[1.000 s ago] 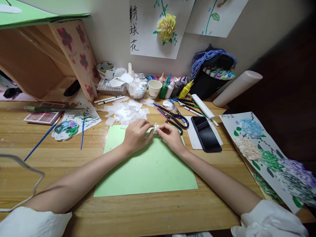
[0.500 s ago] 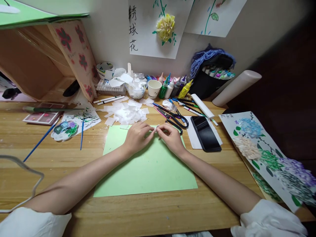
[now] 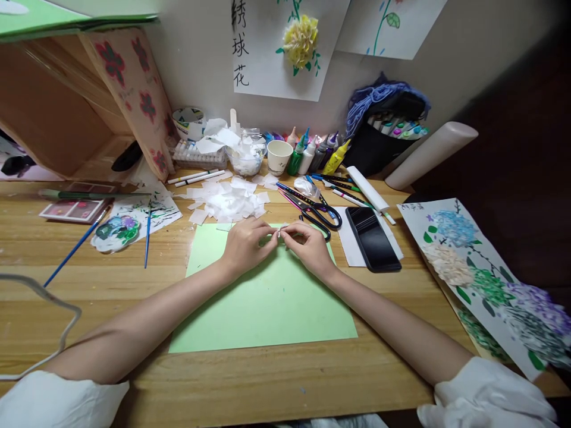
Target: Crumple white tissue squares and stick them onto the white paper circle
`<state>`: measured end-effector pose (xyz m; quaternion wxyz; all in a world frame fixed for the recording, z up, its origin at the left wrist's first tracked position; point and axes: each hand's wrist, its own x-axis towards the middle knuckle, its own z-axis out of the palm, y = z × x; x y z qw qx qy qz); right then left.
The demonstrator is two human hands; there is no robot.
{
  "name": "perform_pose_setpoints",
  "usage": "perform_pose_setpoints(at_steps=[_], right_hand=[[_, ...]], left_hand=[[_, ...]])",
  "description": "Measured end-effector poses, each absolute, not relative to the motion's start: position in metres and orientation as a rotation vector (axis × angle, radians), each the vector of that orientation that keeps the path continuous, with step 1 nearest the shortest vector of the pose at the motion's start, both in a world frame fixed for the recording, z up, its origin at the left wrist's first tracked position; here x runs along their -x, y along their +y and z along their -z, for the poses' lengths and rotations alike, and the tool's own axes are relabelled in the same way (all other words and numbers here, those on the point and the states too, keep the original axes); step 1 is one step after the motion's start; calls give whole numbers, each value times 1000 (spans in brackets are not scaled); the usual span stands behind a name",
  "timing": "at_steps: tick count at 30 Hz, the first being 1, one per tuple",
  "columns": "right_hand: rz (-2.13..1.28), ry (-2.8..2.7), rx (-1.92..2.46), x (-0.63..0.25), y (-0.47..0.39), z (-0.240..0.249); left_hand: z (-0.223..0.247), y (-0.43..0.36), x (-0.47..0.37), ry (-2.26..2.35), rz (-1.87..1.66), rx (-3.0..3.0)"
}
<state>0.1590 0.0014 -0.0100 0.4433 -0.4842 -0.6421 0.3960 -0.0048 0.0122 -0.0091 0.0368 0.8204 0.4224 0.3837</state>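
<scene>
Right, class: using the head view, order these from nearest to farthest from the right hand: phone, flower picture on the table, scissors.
1. Scissors: just beyond the right hand.
2. Phone: to that hand's right.
3. Flower picture: farthest, well over to the right, past the phone.

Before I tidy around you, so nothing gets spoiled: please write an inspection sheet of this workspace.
Surface: brown wooden tabletop, light green rectangular paper sheet lying on it.
Things in use: tiny white scrap; loose white paper squares heaped beyond the sheet.
Clutter: black-handled scissors, black rectangular phone.
Grips: left grip and right grip both pinched on the scrap.
Cables: curved pale strip at the left edge; cannot tell if cable.
Surroundings: grey wall bearing flower pictures on white paper.
</scene>
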Motion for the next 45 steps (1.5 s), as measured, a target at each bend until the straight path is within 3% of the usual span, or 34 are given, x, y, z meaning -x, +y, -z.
perform_pose_setpoints(at_steps=[45], right_hand=[[-1024,-1560,1252,-159,2,4]], left_hand=[[6,11,6,1209,-1159,-2479]])
